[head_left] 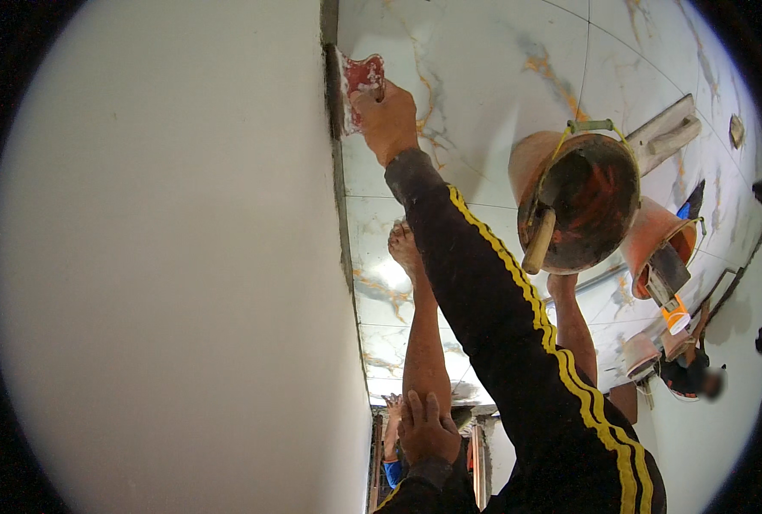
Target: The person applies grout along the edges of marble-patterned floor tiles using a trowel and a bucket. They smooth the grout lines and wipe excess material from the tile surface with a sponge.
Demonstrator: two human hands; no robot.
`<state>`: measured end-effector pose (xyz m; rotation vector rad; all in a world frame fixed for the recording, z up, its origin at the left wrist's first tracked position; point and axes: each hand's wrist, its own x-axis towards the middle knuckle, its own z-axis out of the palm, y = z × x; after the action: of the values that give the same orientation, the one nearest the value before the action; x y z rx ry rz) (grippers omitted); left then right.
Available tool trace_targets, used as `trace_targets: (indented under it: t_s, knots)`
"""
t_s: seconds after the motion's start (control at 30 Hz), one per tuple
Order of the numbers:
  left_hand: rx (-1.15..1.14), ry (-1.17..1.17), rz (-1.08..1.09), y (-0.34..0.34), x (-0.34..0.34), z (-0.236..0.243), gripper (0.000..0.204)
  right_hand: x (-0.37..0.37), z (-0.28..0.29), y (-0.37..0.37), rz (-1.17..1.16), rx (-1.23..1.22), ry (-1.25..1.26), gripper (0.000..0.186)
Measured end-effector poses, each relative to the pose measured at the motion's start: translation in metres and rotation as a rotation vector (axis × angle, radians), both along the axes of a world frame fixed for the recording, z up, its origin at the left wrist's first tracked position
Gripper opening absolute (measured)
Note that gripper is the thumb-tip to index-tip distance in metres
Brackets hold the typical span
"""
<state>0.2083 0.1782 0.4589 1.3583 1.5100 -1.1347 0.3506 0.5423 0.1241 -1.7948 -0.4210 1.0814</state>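
My right hand (pixel 387 122) grips a red plastic scraper (pixel 364 72) smeared with white paste. The scraper's edge lies against the dark gap (pixel 334 103) where the white wall (pixel 175 240) meets the marble-look tiled floor (pixel 475 51). The right arm, in a black sleeve with yellow stripes, reaches across the middle of the view. Low in the view my left hand (pixel 430 431) rests on my bare leg (pixel 428 360), its fingers stretched out and holding nothing.
Right of my arm stands a bucket (pixel 582 201) with a wooden-handled tool (pixel 539 244) inside. Behind it lies a float (pixel 668 137). An orange bucket (pixel 642 236) holds more tools. Another person (pixel 685 373) is at far right; another person's hand (pixel 394 404) shows near the doorway.
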Motion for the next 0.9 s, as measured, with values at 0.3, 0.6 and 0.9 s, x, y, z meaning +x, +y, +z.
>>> trace_targets:
  t_s: [0.3,0.6,0.9]
  knots:
    - [-0.013,-0.002,-0.011,-0.001,-0.002,0.000,0.056,0.008,0.000,0.002,0.053,-0.038,-0.428,0.026]
    - [-0.003,0.023,-0.010,0.001,0.002,0.001,0.056,-0.023,0.032,0.009,0.176,0.010,-0.341,0.025]
    - [-0.035,0.027,0.006,0.001,0.002,-0.003,0.057,0.002,-0.032,-0.027,0.141,-0.138,-0.256,0.024]
